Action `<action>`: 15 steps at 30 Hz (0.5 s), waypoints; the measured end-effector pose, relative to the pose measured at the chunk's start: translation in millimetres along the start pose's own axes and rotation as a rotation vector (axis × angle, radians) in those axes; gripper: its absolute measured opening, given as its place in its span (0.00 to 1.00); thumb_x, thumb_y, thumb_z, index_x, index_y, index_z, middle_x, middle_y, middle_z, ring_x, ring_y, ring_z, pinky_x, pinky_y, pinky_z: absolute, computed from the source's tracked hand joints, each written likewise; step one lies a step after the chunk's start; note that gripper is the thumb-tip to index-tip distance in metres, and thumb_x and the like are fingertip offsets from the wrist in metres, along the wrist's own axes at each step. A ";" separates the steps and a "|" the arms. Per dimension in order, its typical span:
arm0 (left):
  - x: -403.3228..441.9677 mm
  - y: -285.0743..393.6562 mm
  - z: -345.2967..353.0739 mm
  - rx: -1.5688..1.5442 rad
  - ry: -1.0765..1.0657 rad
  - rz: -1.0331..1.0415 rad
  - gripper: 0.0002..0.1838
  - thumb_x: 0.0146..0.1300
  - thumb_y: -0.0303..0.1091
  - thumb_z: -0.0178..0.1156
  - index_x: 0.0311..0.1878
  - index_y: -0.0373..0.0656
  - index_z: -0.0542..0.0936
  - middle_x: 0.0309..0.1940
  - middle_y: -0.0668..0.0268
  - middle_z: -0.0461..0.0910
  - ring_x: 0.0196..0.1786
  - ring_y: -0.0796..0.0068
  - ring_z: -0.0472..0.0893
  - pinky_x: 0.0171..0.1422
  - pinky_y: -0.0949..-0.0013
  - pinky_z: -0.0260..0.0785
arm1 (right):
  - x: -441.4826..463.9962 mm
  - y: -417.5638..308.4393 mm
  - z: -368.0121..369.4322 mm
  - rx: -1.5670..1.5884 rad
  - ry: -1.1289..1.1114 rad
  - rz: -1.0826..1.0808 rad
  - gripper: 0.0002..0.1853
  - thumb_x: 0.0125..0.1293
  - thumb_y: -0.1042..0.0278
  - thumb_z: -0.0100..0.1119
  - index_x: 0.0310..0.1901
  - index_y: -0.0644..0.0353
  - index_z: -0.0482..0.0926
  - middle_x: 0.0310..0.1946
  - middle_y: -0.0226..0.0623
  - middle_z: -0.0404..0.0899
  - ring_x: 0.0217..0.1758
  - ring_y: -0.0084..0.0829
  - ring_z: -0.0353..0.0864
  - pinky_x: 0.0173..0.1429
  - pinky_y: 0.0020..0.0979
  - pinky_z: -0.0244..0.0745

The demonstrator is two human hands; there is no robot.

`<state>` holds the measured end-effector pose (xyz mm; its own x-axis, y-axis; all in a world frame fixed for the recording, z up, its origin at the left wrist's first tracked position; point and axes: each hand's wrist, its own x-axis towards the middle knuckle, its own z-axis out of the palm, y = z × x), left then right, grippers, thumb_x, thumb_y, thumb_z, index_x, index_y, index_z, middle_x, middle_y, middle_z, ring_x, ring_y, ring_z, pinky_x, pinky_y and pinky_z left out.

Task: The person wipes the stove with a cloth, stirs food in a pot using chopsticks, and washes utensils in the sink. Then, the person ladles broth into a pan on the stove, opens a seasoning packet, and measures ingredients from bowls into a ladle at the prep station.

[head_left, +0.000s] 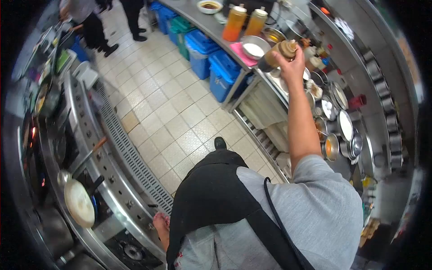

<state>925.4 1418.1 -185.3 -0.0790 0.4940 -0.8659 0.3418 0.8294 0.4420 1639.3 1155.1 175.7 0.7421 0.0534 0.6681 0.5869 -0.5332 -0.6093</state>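
My right hand (pixel 292 63) is wrapped round a squeeze bottle (pixel 270 61) of dark brown sauce, tilted over the right-hand counter. Just beyond it stand a metal bowl (pixel 254 47) with white contents and two squeeze bottles of orange sauce, one of them the nearer orange bottle (pixel 234 21). My left hand (pixel 161 223) is low beside the stove's front edge (pixel 139 220), its fingers curled. Whether it grips anything is too small to make out. Over a blue flame on the stove sits a pan (pixel 80 203) with pale contents.
A long-handled ladle (pixel 92 153) lies across the stove front, beside a wok (pixel 48 96). Blue lidded bins (pixel 222 76) line the counter's underside. Several ingredient bowls (pixel 332 146) crowd the right counter. Two people, including one in dark trousers (pixel 133 18), stand at the aisle's far end.
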 end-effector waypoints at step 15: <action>-34.5 17.8 204.8 0.350 -0.202 0.021 0.11 0.63 0.39 0.56 0.39 0.41 0.75 0.27 0.64 0.76 0.27 0.70 0.76 0.25 0.67 0.64 | 140.0 221.9 -72.0 -0.575 0.091 0.029 0.38 0.42 0.59 0.74 0.57 0.61 0.69 0.53 0.49 0.69 0.55 0.45 0.71 0.59 0.40 0.66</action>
<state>1126.0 1362.4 -195.6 0.1053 0.4193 -0.9017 0.6420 0.6638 0.3836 1850.2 983.5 164.8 0.7096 -0.0277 0.7040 0.2778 -0.9073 -0.3157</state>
